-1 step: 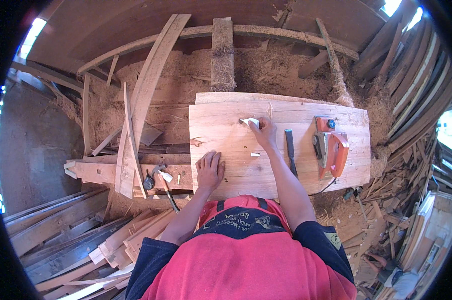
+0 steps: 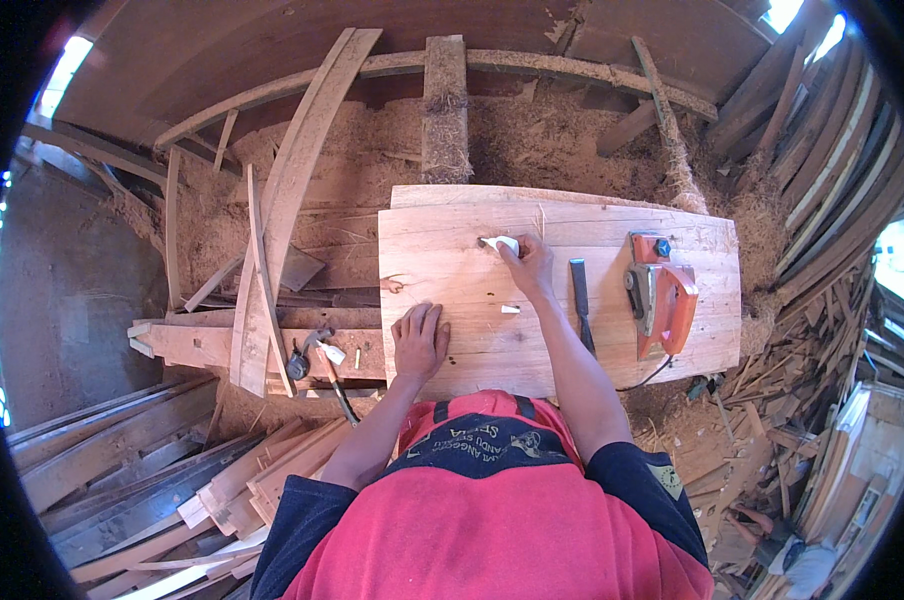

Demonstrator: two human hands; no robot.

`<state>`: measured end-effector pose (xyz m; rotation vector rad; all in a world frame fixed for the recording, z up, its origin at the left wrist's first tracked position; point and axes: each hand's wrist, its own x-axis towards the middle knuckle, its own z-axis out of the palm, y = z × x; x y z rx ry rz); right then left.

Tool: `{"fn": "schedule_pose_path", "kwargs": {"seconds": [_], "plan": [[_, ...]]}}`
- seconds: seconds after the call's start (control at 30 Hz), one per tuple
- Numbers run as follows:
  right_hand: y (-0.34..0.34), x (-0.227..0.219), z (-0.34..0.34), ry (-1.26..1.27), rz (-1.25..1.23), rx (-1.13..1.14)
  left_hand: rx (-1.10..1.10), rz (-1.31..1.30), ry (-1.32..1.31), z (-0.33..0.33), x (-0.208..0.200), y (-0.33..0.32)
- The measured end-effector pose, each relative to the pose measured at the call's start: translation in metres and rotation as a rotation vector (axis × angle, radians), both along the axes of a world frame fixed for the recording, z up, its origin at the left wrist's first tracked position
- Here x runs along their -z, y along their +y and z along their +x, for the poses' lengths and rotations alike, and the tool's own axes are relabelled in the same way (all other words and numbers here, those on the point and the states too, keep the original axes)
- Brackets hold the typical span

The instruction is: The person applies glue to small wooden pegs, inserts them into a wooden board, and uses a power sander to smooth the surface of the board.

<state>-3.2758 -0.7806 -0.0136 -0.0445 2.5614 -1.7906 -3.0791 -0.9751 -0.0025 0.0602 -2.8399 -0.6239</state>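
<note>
My right hand [image 2: 529, 262] pinches a small white bottle [image 2: 501, 243] over the far left part of a pale wooden board [image 2: 462, 345]. The bottle's narrow end points left at a dark knot or hole [image 2: 482, 243] in the wood; I cannot tell if it touches. Flat on the board's near left corner rests my left hand [image 2: 420, 343], fingers stretched out, holding nothing. Between my arms lies a small white cap-like piece [image 2: 511, 310]. A dark flat chisel [image 2: 581, 300] lies just right of my right forearm. Further right, an orange electric planer [image 2: 665, 297] sits on the board.
Left of the board, a hammer [image 2: 334, 375] and a black round object [image 2: 298, 366] lie on a timber beam [image 2: 197, 343]. A long plank [image 2: 297, 190] leans across it. Stacked lumber [image 2: 122, 440] fills the lower left, and wood scraps [image 2: 802, 370] heap up at right.
</note>
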Motion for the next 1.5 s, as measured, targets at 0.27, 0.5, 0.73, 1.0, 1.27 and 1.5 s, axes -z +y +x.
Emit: {"fn": "schedule_pose_path", "kwargs": {"seconds": [0.27,0.5,0.73,1.0,1.27,1.5], "plan": [[-0.001,-0.006,0.002,0.026,0.03,0.045,0.0,-0.006,0.003,0.001,0.001,-0.001],[-0.002,-0.01,0.004,0.015,0.023,0.058,-0.008,-0.008,-0.01,0.001,0.002,0.0],[0.002,-0.006,0.004,-0.001,0.009,0.079,0.003,-0.005,-0.011,0.001,0.001,-0.001],[0.005,-0.006,0.006,0.015,0.03,0.106,0.004,-0.009,0.004,0.001,0.002,-0.001],[0.007,-0.004,0.005,0.006,0.033,0.106,0.003,-0.015,0.006,0.001,0.002,-0.001],[0.011,-0.003,0.008,-0.05,0.03,0.151,0.002,-0.018,0.001,0.001,0.005,-0.001]]}}
